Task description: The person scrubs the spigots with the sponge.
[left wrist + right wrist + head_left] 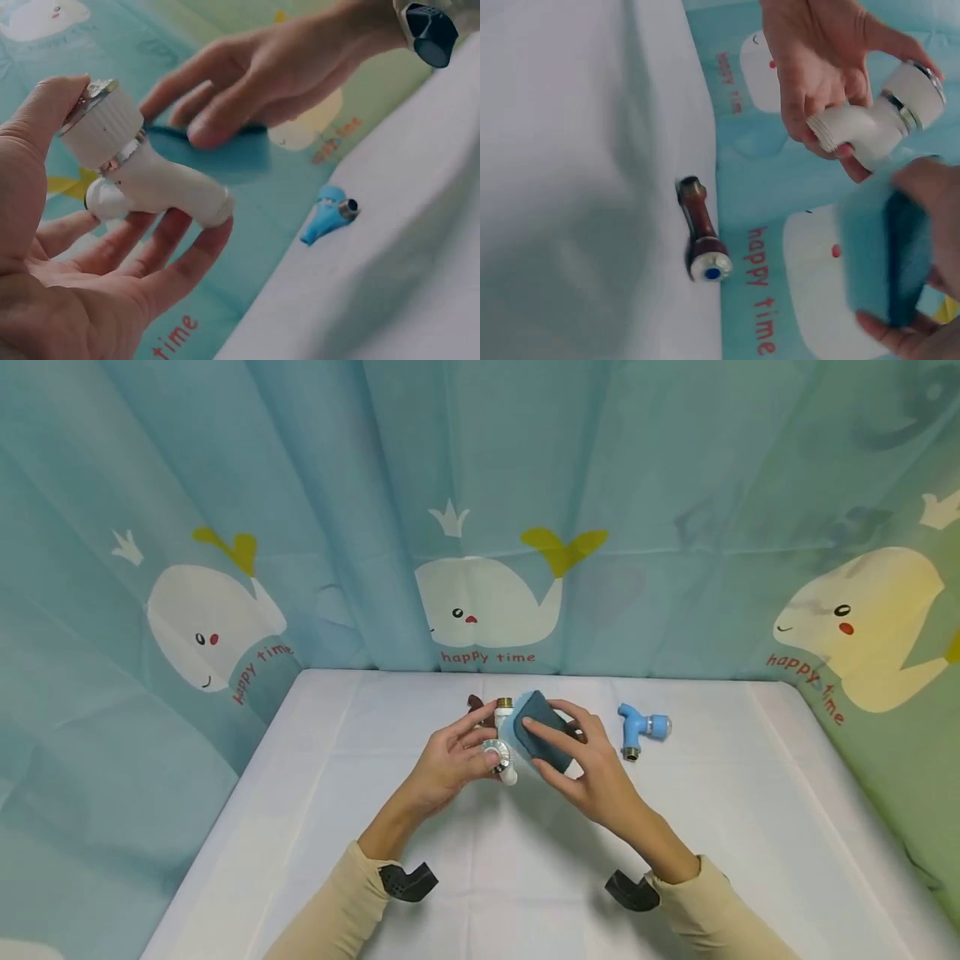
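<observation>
My left hand (448, 762) holds a white faucet (161, 180) above the table. Its thumb lies on the ribbed, chrome-trimmed knob (101, 124), while the other fingers support the body from below. A brass-coloured threaded end (504, 702) points away in the head view. My right hand (600, 777) grips a blue sponge (551, 745), dark on one face and lighter on the other, between thumb and fingers. The sponge (874, 240) is right beside the faucet (870, 127); whether they touch I cannot tell. Blur softens the sponge in both wrist views.
A blue faucet (637, 727) lies on the white-covered table (337, 827) to the right. Near the far edge is a brown faucet (703, 232), mostly hidden behind the hands in the head view. A whale-print curtain (480, 477) surrounds the table's back and sides.
</observation>
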{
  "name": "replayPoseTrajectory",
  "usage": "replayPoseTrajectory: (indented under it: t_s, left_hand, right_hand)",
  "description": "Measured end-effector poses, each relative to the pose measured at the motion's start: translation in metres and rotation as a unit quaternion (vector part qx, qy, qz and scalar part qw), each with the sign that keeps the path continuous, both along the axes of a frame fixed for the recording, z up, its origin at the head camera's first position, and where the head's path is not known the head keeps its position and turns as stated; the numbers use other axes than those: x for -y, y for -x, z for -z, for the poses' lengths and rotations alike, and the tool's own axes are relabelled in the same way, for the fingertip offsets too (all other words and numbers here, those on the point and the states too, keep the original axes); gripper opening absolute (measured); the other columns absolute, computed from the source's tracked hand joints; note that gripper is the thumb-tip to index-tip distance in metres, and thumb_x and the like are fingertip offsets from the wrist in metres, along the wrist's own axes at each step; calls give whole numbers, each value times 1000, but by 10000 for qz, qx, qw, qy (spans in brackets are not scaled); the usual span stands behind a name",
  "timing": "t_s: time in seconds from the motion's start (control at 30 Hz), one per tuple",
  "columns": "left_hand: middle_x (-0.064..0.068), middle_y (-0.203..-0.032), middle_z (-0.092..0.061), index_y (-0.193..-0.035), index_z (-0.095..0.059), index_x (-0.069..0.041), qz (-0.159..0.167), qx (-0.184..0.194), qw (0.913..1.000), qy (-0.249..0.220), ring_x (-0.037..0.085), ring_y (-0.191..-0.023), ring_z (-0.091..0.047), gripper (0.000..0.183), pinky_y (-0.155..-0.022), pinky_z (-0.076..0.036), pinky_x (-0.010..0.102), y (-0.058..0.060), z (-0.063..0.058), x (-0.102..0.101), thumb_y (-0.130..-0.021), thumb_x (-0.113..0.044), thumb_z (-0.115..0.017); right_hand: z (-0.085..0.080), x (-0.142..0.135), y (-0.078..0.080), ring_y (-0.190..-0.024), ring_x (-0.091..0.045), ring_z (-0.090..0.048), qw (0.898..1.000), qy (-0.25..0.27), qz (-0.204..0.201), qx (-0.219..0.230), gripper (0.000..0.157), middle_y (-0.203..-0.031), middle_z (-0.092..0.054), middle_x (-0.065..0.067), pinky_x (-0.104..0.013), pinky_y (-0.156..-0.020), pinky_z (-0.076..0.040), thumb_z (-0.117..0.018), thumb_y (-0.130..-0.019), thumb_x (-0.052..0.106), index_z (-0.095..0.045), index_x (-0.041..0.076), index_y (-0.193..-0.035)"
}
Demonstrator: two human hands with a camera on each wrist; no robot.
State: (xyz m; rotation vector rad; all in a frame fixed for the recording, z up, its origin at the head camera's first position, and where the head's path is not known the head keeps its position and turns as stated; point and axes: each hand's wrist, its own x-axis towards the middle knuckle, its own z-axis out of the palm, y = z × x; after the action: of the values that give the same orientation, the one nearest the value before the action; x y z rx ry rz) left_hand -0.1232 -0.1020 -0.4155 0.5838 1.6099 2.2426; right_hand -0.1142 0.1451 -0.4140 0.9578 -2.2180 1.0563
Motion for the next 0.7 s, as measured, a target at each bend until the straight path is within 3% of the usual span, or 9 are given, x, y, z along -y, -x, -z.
replayPoseTrajectory:
  t_s: [0.17, 0.33, 0.5, 0.6, 0.7]
  left_hand:
    - [22, -136, -61, -156, -40, -3, -150, -105, 9983, 546, 19, -114, -66, 85, -88, -58, 29, 0, -7, 1, -88, -22, -84]
    - [22, -132, -64, -154, -46, -8, -255, 124, 9948, 974, 18, -100, -69, 75, -79, -60, 31, 1, -7, 0, -89, -15, -82]
    - [17, -128, -68, -152, -49, -10, -443, 200, 9906, 1280, 14, -85, -68, 70, -72, -58, 28, 3, -9, -2, -90, -7, -79]
    - [17, -129, -68, -152, -50, -11, -466, 255, 9860, 1578, 15, -84, -70, 71, -72, -59, 33, 4, -12, -3, -88, -10, -82]
    - [16, -132, -67, -151, -52, -14, -568, 406, 9790, 1916, 18, -90, -73, 71, -76, -60, 40, 4, -14, -3, -87, -17, -84]
  right_hand:
    - [-3, 0, 4, -115, -36, -52, 9989, -370, 1, -271, 52, -149, -46, -21, -49, -82, -56, -83, -89, 19, -67, 21, -138]
    - [0, 2, 9, -99, -35, -49, 9875, -1193, 371, -960, 68, -148, -49, -19, -47, -69, -58, -90, -77, 7, -67, 27, -138]
    - [0, 0, 16, -99, -34, -48, 9896, -1177, 186, -799, 66, -149, -48, -18, -46, -72, -57, -90, -78, 8, -68, 26, -138]
    - [-1, -2, 20, -97, -34, -48, 9854, -1396, 128, -968, 65, -148, -49, -18, -45, -67, -56, -89, -79, 9, -68, 27, -137]
    - [-3, -3, 27, -95, -38, -50, 9761, -1660, 482, -1315, 63, -147, -51, -17, -46, -62, -56, -89, -80, 9, -68, 30, -136]
